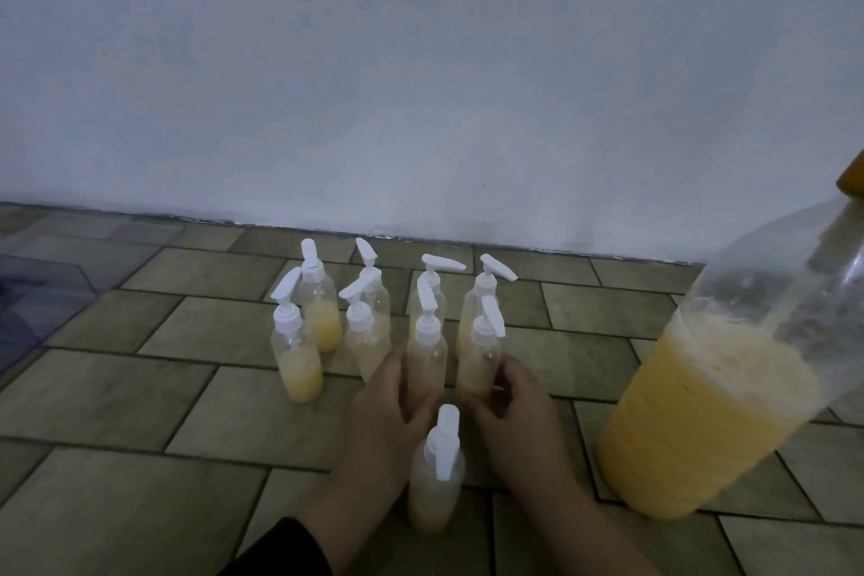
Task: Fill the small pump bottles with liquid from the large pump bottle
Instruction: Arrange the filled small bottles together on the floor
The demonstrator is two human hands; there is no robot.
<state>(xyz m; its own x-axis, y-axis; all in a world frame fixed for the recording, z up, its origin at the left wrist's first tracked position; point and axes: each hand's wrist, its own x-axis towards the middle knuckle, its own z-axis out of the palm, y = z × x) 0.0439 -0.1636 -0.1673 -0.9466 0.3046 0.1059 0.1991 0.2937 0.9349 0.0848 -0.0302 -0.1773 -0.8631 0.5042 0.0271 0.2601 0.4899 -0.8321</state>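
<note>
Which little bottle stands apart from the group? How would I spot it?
Start at the large bottle of yellow liquid on the right, then look left between the two hands. The lone small bottle stands there, nearest the camera. The other small bottles cluster in rows nearer the wall.

**A pale wall over a tiled floor**

We see a plain bluish-white wall (421,61) filling the upper half of the frame, meeting the floor along a dark, slightly uneven seam. Below it lies a floor (117,398) of olive-tan rectangular tiles with dark grout lines. The light is dim and even. At the left edge, a translucent sheet (42,290) rests on the tiles.
</note>
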